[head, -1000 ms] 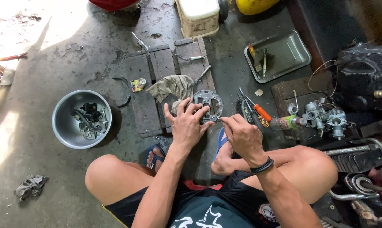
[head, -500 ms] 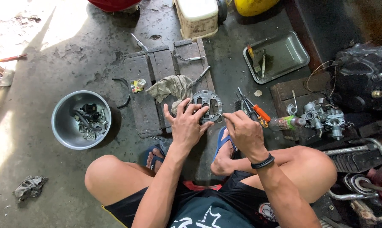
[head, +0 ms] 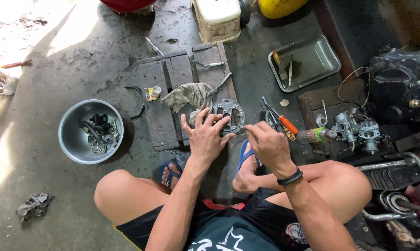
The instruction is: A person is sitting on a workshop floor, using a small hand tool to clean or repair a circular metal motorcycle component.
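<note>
On wooden boards (head: 160,116), left hand (head: 207,137) pressing round metal plate (head: 229,111) (grey)

Concrete floor (head: 47,83) bears wooden boards (head: 173,79), metal bowl (head: 70,139), tray (head: 328,58)

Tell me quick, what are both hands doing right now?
Left hand: open, fingers spread, pressing on the round metal plate.
Right hand: fingers curled; whether it holds anything cannot be told.

The left hand (head: 205,137) covers the near part of the round metal plate (head: 229,113); whatever the right hand (head: 268,145) pinches is too small to tell; the engine (head: 403,88) runs off the edge
</note>
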